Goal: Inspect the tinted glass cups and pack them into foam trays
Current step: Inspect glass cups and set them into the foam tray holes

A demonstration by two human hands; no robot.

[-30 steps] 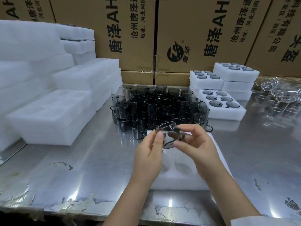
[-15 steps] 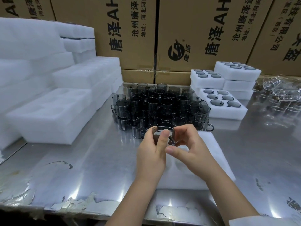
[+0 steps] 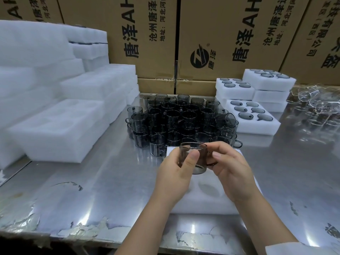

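I count one tinted cup [image 3: 201, 155], upright over the foam tray [image 3: 211, 203] at 6 o'clock. The left hand [image 3: 176, 175] curls round its wall and the right hand [image 3: 233, 170] pinches its handle. Three filled trays [image 3: 265, 124] at 1 o'clock hold six cups each.

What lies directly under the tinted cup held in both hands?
A white foam tray on the steel table. One empty pocket shows below the tinted cup; the left hand and right hand cover much of the tray's remaining surface.
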